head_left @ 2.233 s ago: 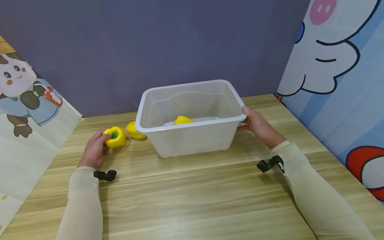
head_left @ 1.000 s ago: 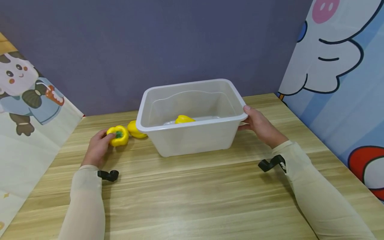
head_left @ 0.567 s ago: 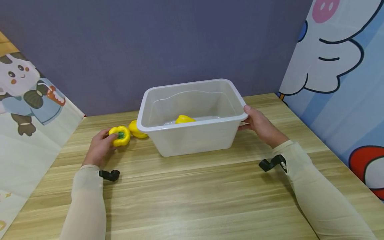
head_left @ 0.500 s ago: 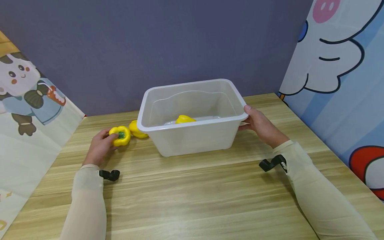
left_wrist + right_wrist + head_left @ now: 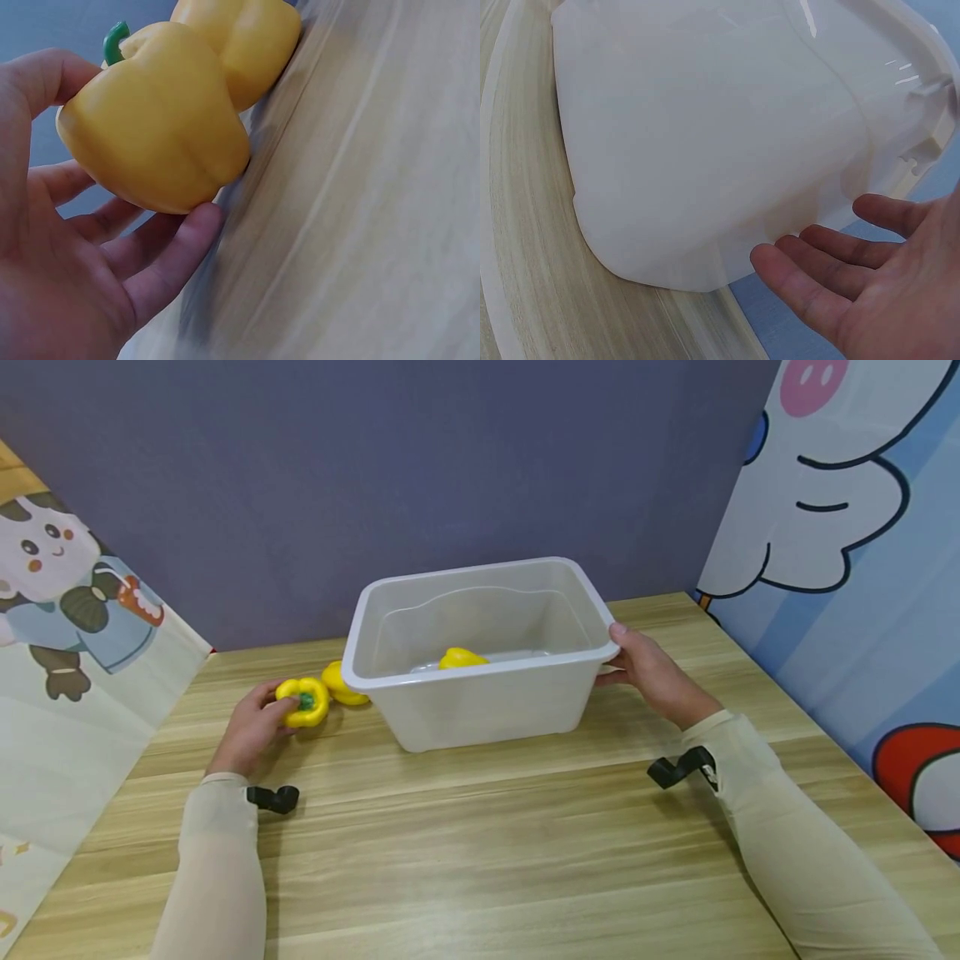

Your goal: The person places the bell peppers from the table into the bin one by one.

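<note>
My left hand point(image 5: 251, 727) grips a yellow bell pepper point(image 5: 318, 703) by its left side, thumb by the green stem. In the left wrist view the fingers curl under the bell pepper point(image 5: 157, 120); whether it touches the table I cannot tell. Just behind it lies a second yellow bell pepper point(image 5: 343, 687), partly hidden by the bin. A white plastic bin point(image 5: 487, 710) stands upright at the back, and inside it another yellow pepper point(image 5: 461, 658) shows over the front wall. My right hand point(image 5: 656, 681) holds the bin's right end, thumb on the rim, fingers against the outer wall below.
The wood-grain table point(image 5: 465, 843) stretches in front of the bin. A grey-blue panel point(image 5: 465, 460) rises behind it. Cartoon-printed sheets flank both sides, a white one point(image 5: 75, 743) at left and a blue one point(image 5: 847, 643) at right.
My left hand has shifted right with its bell pepper, which now sits closer to the one behind it. The right hand keeps its hold, and the bin stays in place.
</note>
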`<state>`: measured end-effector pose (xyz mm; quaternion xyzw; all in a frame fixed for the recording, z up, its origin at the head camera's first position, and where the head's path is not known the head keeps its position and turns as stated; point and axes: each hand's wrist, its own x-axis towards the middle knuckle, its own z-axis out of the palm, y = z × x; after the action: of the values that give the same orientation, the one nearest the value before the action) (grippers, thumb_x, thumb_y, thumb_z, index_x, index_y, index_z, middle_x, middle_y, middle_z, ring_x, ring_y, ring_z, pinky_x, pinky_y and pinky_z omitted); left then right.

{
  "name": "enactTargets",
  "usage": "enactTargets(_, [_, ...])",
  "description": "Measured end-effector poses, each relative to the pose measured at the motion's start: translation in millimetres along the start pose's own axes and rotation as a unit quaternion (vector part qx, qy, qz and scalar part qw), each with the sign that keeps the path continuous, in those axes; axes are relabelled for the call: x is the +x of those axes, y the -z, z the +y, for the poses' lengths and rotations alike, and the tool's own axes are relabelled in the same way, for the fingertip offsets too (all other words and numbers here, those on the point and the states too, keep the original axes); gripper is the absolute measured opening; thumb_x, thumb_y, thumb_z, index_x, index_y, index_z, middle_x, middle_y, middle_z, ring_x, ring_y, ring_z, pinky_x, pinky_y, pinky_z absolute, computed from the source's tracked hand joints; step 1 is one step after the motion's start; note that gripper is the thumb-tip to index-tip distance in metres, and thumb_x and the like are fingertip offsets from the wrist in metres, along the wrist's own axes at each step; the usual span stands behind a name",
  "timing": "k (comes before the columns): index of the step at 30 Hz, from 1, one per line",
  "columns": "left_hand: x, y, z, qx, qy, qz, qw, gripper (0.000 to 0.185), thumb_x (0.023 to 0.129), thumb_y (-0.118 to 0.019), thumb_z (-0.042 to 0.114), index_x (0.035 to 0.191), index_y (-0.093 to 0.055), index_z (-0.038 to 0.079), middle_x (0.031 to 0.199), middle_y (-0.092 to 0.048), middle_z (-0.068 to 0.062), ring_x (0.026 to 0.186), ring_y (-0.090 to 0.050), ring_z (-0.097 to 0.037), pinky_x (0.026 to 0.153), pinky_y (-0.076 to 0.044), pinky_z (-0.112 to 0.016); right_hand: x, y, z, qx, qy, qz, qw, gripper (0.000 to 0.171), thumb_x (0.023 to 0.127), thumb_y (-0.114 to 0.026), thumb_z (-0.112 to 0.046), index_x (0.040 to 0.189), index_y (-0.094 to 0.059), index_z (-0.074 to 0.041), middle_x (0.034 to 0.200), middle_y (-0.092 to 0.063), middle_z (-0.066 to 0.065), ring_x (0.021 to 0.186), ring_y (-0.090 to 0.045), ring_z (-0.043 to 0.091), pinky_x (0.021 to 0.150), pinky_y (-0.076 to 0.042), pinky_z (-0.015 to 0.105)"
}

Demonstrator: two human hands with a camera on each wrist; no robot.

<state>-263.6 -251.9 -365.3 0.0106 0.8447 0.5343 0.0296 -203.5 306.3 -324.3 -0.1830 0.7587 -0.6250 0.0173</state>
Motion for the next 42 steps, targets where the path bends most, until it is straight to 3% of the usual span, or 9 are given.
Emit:
enactTargets(7, [1.4,1.8,-3.2,0.006,0.021,-0.019,0.9996,0.068,0.105,-0.049,0.037,0.156,-0.027,-0.003,0.152,-0.033,-0.023,0.096,-0.053,-0.002,0.087,-0.054,-0.025,-0.7,-0.2,-0.2,-0.009,-0.006,-0.001,1.0,0.071,0.106,-0.029,-0.058,0.152,-0.038,-0.004,0.137,-0.051,0.021,0.117,-0.06,0.018,0.094,-0.052,0.049])
enactTargets(15, [0.6,1.0,-1.9,0.015,0.02,-0.035,0.9991,0.07,0.105,-0.05,0.038,0.154,-0.027,-0.006,0.145,-0.038,-0.021,0.095,-0.054,-0.003,0.086,-0.054,-0.024,-1.3,0.3,-1.0,-0.007,-0.004,-0.002,1.0,0.071,0.106,-0.028,-0.057,0.151,-0.038,-0.003,0.137,-0.049,0.024,0.117,-0.06,0.018,0.094,-0.052,0.051])
enactTargets(24, [-0.4,-0.5,3.7,0.026,0.024,-0.065,0.9972,0.071,0.105,-0.048,0.039,0.157,-0.022,-0.002,0.148,-0.034,-0.025,0.099,-0.053,-0.007,0.089,-0.054,-0.028,-2.0,1.0,-0.3,-0.008,-0.007,0.004,1.0,0.064,0.107,-0.028,-0.056,0.15,-0.043,-0.011,0.133,-0.056,0.011,0.117,-0.06,0.017,0.094,-0.051,0.051])
enactTargets(36, [1.4,1.0,-0.4,0.023,0.028,-0.06,0.9976,0.07,0.105,-0.048,0.039,0.157,-0.023,-0.001,0.147,-0.035,-0.023,0.098,-0.053,-0.007,0.088,-0.055,-0.028,-2.2,0.6,-1.2,-0.01,0.0,0.003,1.0,0.062,0.107,-0.028,-0.055,0.15,-0.044,-0.012,0.131,-0.057,0.01,0.116,-0.06,0.018,0.092,-0.053,0.049])
enactTargets(42, [2.1,2.1,-4.2,0.014,0.022,-0.045,0.9986,0.067,0.105,-0.048,0.036,0.156,-0.026,-0.002,0.143,-0.037,-0.02,0.097,-0.053,-0.005,0.087,-0.054,-0.025,-1.5,-0.3,-1.5,-0.01,-0.003,0.002,1.0,0.068,0.107,-0.028,-0.055,0.151,-0.04,-0.004,0.136,-0.051,0.022,0.115,-0.061,0.019,0.093,-0.052,0.052])
